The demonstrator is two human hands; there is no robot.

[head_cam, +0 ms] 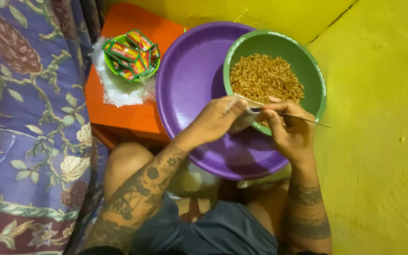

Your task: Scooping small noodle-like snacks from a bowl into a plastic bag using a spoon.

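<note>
Already your left hand (220, 118) and right hand (286, 125) pinch a clear bag (244, 118) over the green bowl's (315, 78) edge; snacks (265, 78) (a full heap) remain unbagged, sachets (131, 54) untouched.

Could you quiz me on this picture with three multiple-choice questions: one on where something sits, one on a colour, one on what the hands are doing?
1. Where do the small red and green sachets lie?
A. In the small green dish on the orange stool
B. On the purple tray
C. On the patterned cloth

2. What colour is the bowl that holds the orange-brown twisted snacks?
A. Purple
B. Green
C. Orange

3. What are the left hand and right hand doing?
A. Resting flat on the knees
B. Both holding a small clear packet over the bowl's rim
C. Lifting the tray

Answers: 1 A, they are piled in that dish. 2 B, its wall is green. 3 B, the fingers of both hands meet at the packet.
</note>
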